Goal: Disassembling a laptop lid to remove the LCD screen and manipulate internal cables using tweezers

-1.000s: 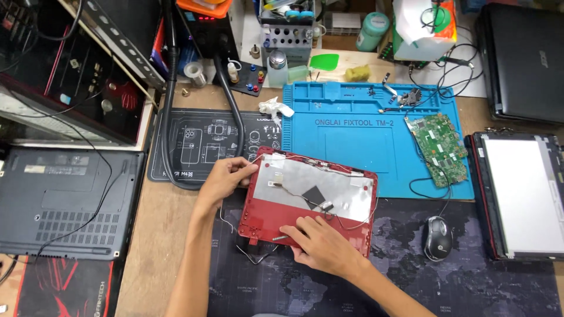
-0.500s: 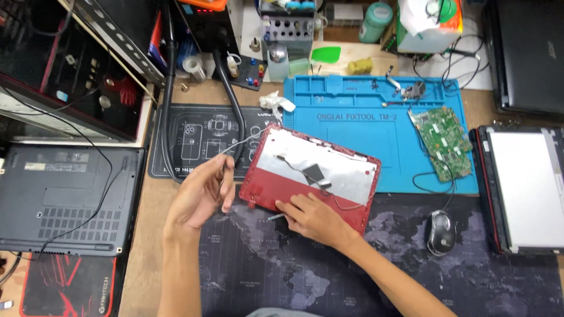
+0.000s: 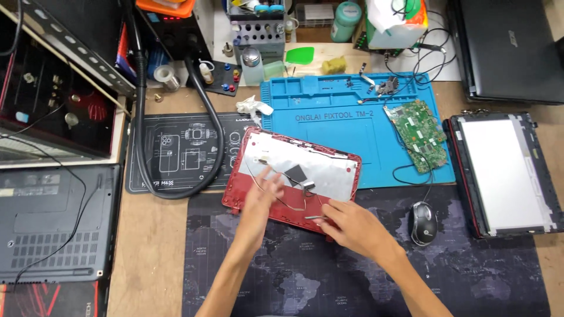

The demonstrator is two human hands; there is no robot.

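A red laptop lid shell lies inside-up at the middle of the bench, lined with silver foil and crossed by thin cables. My left hand rests on its near left part, fingers spread and touching a thin cable. My right hand sits at the lid's near edge, to the right. Its fingertips pinch a thin grey metal piece that points left along the red rim. I cannot tell whether it is tweezers or a part of the lid.
A blue repair mat lies behind the lid, with a green circuit board on its right side. A mouse and a bare screen panel lie right. A black hose and a grey laptop underside lie left.
My left hand moved from beside the lid's left edge onto its inner surface. My right hand slid right along the near edge. The lid sits slightly turned.
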